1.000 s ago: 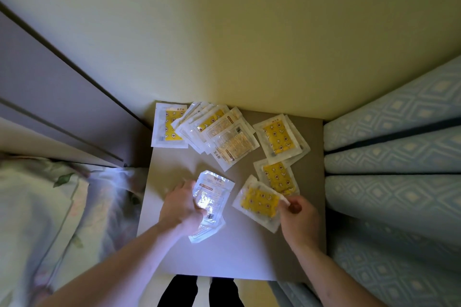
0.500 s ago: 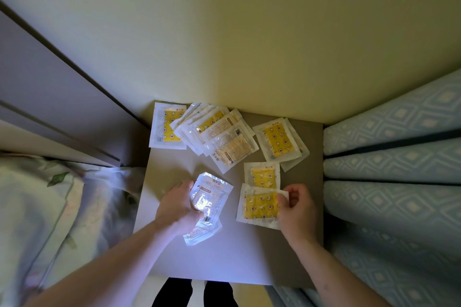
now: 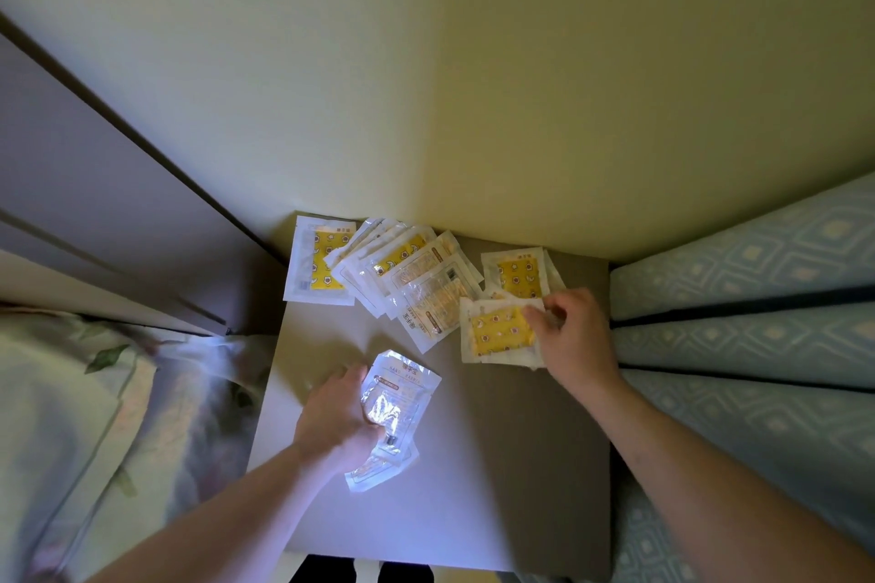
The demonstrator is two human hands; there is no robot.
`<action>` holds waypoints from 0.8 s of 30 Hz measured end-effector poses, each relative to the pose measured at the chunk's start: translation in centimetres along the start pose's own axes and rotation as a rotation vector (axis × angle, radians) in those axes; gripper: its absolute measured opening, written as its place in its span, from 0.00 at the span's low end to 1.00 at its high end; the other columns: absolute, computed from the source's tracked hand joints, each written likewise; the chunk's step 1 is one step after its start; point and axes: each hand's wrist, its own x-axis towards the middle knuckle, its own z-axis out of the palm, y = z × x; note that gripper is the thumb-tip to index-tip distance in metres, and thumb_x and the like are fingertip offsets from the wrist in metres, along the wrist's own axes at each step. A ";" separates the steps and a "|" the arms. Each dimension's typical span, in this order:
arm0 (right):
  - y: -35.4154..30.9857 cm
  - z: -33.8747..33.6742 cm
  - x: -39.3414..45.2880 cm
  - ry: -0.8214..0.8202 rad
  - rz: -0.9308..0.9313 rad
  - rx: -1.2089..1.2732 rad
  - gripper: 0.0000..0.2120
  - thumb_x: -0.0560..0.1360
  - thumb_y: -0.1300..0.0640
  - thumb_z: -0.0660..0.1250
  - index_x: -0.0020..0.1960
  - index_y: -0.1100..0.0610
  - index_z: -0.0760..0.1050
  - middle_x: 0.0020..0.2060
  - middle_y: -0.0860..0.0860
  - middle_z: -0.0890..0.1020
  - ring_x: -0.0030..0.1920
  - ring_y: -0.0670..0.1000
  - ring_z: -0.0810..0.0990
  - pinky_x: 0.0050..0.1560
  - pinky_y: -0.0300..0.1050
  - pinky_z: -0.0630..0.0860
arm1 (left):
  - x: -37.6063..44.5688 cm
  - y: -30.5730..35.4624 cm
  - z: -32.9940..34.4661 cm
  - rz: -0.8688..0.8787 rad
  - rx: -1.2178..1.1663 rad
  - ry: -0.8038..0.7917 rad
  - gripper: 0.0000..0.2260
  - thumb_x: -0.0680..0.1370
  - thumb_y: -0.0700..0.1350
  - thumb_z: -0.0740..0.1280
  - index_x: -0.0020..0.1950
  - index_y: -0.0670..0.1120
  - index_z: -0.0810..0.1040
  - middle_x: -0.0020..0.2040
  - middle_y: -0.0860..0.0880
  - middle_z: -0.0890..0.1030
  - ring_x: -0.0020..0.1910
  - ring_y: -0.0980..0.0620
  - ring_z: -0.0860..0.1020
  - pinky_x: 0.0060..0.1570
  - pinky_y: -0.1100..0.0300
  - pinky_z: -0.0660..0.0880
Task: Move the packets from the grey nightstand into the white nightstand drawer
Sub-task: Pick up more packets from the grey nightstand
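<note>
The left hand [image 3: 338,417] is gripping a small stack of clear packets [image 3: 395,412] near the middle of the grey nightstand [image 3: 521,464]. The right hand [image 3: 570,336] is pinching, as far as the glare allows, a yellow packet [image 3: 497,330] lying over others at the right. More packets are sitting fanned [image 3: 407,270] along the far edge.

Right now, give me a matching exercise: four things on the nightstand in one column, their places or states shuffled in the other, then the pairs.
1. left hand
2. right hand
3. lone yellow packet
4. fanned stack of packets

A. lies at the back left corner
B. grips shiny clear packets
C. spread out against the wall
D. pinches a yellow packet near the bed side

Pairs: 1-B, 2-D, 3-A, 4-C
</note>
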 end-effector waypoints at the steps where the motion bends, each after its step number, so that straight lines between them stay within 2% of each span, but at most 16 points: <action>1: -0.3 0.4 0.9 0.020 0.050 0.014 0.11 0.79 0.48 0.70 0.52 0.56 0.79 0.56 0.50 0.76 0.50 0.48 0.76 0.48 0.42 0.73 | 0.1 -0.1 0.1 0.000 -0.001 0.002 0.22 0.67 0.50 0.78 0.54 0.55 0.70 0.50 0.56 0.72 0.55 0.49 0.74 0.54 0.52 0.77; 5: -0.8 2.2 2.8 0.040 0.213 0.014 0.11 0.79 0.51 0.71 0.56 0.57 0.79 0.60 0.53 0.75 0.51 0.49 0.74 0.45 0.41 0.72 | 0.3 -0.3 0.4 0.022 0.019 0.017 0.23 0.67 0.50 0.78 0.57 0.54 0.70 0.51 0.56 0.71 0.56 0.49 0.73 0.57 0.53 0.75; 7: -1.1 2.6 2.9 0.053 0.251 0.033 0.10 0.79 0.52 0.71 0.56 0.56 0.79 0.58 0.53 0.74 0.49 0.50 0.74 0.42 0.41 0.71 | 0.4 -0.4 0.4 0.026 0.031 0.023 0.23 0.68 0.50 0.78 0.56 0.54 0.70 0.51 0.55 0.72 0.56 0.50 0.73 0.57 0.55 0.74; 10: -1.0 3.1 2.2 0.072 0.280 0.064 0.07 0.79 0.53 0.71 0.53 0.56 0.78 0.55 0.52 0.74 0.49 0.52 0.76 0.44 0.44 0.73 | 0.4 -0.3 0.4 0.027 0.039 0.023 0.24 0.68 0.51 0.78 0.57 0.54 0.71 0.51 0.56 0.72 0.57 0.50 0.73 0.57 0.55 0.74; 14: -0.7 3.8 -0.1 0.062 0.349 0.181 0.04 0.78 0.58 0.71 0.49 0.57 0.77 0.48 0.52 0.79 0.46 0.52 0.80 0.35 0.38 0.71 | 0.4 0.0 0.2 0.012 0.046 0.010 0.25 0.68 0.51 0.79 0.59 0.54 0.71 0.54 0.56 0.72 0.60 0.49 0.72 0.59 0.55 0.74; 17: -0.7 4.9 -2.4 0.034 0.373 0.252 0.04 0.78 0.60 0.71 0.48 0.57 0.76 0.45 0.50 0.80 0.47 0.53 0.81 0.35 0.37 0.70 | 0.4 0.0 0.1 0.001 0.060 -0.003 0.25 0.68 0.52 0.79 0.58 0.54 0.69 0.53 0.56 0.71 0.62 0.49 0.72 0.58 0.57 0.72; 19: -0.7 5.5 -3.6 0.074 0.389 0.310 0.05 0.78 0.60 0.72 0.52 0.57 0.76 0.48 0.50 0.81 0.48 0.54 0.82 0.35 0.37 0.71 | 0.4 0.0 0.2 0.002 0.055 -0.005 0.25 0.68 0.51 0.78 0.59 0.54 0.69 0.54 0.56 0.70 0.62 0.48 0.72 0.58 0.57 0.72; 23: -0.9 5.5 -5.6 0.126 0.498 0.492 0.19 0.78 0.57 0.72 0.66 0.54 0.70 0.50 0.49 0.82 0.46 0.52 0.82 0.35 0.40 0.74 | 0.3 -0.1 0.0 0.015 0.062 -0.011 0.28 0.70 0.50 0.78 0.66 0.52 0.69 0.60 0.54 0.71 0.65 0.47 0.71 0.62 0.56 0.72; 24: -1.0 5.4 -6.0 0.132 0.517 0.526 0.18 0.78 0.58 0.72 0.66 0.55 0.72 0.50 0.50 0.83 0.47 0.52 0.83 0.36 0.40 0.74 | 0.3 -0.1 0.0 0.016 0.066 -0.014 0.28 0.70 0.50 0.78 0.66 0.52 0.69 0.61 0.53 0.71 0.65 0.47 0.70 0.62 0.56 0.72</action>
